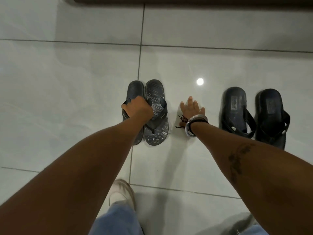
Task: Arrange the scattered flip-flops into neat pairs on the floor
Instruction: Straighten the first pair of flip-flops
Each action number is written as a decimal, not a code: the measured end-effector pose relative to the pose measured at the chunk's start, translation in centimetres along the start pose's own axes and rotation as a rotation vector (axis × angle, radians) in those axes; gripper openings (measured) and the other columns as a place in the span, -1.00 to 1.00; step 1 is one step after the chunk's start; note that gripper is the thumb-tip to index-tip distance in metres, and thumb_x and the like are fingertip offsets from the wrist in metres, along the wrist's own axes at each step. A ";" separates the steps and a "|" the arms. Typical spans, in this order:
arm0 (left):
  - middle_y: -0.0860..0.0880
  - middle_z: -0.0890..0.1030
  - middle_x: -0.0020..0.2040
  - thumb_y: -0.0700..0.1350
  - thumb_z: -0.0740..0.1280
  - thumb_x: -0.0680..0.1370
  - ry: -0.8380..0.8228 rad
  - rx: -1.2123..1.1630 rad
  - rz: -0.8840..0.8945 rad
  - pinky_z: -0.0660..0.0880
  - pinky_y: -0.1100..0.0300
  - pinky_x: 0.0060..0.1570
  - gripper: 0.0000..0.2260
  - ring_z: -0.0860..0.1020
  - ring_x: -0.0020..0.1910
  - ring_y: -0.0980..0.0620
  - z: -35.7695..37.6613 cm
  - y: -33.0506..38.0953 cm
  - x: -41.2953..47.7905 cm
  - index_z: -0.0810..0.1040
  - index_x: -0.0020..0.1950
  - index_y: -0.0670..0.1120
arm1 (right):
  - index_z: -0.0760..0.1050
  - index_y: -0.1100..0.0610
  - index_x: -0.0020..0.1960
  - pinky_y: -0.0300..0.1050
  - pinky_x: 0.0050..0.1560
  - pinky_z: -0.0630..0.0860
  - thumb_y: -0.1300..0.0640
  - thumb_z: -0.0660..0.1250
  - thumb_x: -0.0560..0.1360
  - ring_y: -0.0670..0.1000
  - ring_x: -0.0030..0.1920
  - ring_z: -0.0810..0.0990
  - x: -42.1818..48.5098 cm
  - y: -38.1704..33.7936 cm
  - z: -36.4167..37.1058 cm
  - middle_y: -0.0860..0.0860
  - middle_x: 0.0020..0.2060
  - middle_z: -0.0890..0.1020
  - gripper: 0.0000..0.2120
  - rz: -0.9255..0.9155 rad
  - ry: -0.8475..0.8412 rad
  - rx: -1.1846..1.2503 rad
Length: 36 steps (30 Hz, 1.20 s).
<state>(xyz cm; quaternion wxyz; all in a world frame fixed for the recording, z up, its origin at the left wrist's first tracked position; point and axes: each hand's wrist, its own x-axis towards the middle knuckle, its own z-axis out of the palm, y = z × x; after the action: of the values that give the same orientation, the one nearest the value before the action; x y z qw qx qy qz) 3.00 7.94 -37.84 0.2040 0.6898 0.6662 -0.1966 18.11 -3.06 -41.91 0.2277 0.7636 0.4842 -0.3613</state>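
Note:
Two dark grey flip-flops lie side by side on the white tiled floor. My left hand [138,107] is closed around the strap of the left grey flip-flop [135,89], which touches the wave-patterned right grey flip-flop [156,119]. My right hand [192,107], with bangles on the wrist, hovers over bare floor with fingers spread and holds nothing. To its right stands a black pair: a left black flip-flop [236,107] and a right black flip-flop [271,112], parallel and a small gap apart.
A dark brown furniture edge [186,0] runs along the top. My light-coloured shoe [121,192] and blue jeans [116,219] are at the bottom centre. Bare white tiles [67,82] spread to the left and beyond the flip-flops.

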 end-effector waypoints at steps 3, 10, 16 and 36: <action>-0.09 0.64 -0.05 0.01 0.34 0.52 0.018 0.015 0.006 0.20 -0.09 0.28 -0.83 0.57 0.03 -0.16 -3.2 0.5 3.9 0.50 -0.01 -0.07 | -0.14 -0.01 0.57 0.28 0.47 0.11 0.10 0.33 0.58 0.22 0.55 -0.13 1.0 -0.9 -0.5 0.19 0.55 -0.21 -0.22 0.027 0.002 0.032; -0.11 0.61 0.01 0.20 0.30 0.52 0.063 0.059 0.016 0.19 -0.11 0.28 -0.67 0.54 0.09 -0.18 -7.1 1.5 10.7 0.48 0.00 -0.07 | -0.30 -0.04 0.56 0.20 0.47 0.16 0.14 0.40 0.53 0.24 0.55 -0.18 1.0 -1.5 1.3 0.19 0.54 -0.28 -0.04 0.071 0.115 -0.004; -0.12 0.63 0.04 0.28 0.28 0.50 -0.004 -0.002 0.000 0.16 -0.11 0.30 -0.61 0.54 0.13 -0.19 -7.0 1.9 13.4 0.44 -0.04 -0.06 | -0.29 -0.07 0.55 0.24 0.48 0.12 0.15 0.39 0.54 0.24 0.55 -0.21 1.5 -1.0 1.2 0.17 0.54 -0.30 -0.07 0.050 0.108 -0.008; -0.13 0.61 0.10 0.24 0.31 0.51 0.030 -0.120 -0.030 0.16 -0.13 0.35 -0.61 0.48 0.20 -0.19 -6.3 3.7 12.5 0.52 0.04 -0.08 | -0.25 -0.10 0.56 0.21 0.48 0.17 0.24 0.38 0.54 0.26 0.54 -0.25 1.9 -1.1 1.0 0.15 0.53 -0.33 -0.07 0.050 0.100 0.086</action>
<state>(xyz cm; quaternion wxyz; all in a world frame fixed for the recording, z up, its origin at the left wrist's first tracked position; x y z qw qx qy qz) 7.16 21.75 -39.32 0.2321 0.6692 0.6900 -0.1492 17.30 -2.23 -43.99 0.1794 0.8016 0.4598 -0.3374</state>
